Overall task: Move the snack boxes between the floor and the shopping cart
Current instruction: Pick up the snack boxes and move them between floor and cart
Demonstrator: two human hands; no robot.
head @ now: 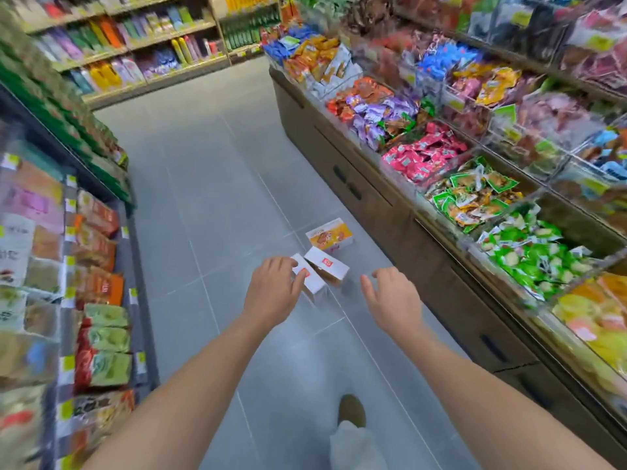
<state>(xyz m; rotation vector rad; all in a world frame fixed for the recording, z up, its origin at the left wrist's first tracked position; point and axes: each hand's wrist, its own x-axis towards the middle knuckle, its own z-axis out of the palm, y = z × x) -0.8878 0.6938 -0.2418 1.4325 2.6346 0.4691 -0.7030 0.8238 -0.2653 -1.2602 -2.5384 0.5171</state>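
Note:
Three snack boxes lie on the grey tile floor in the aisle. The farthest box [330, 238] shows its orange printed face. Two white boxes with small red labels lie closer, one [327, 271] on the right and one [309, 279] on the left, touching each other. My left hand [273, 290] reaches out over the left white box, its fingers covering part of it; whether it touches the box is unclear. My right hand [390, 296] hovers with fingers spread, to the right of the boxes and apart from them. No shopping cart is in view.
A shelf rack of bagged goods [98, 300] lines the left side. A wooden counter with bins of wrapped snacks [475, 198] runs along the right. My foot [353, 410] stands on the floor below the hands. More shelves [152, 45] close the aisle's far end.

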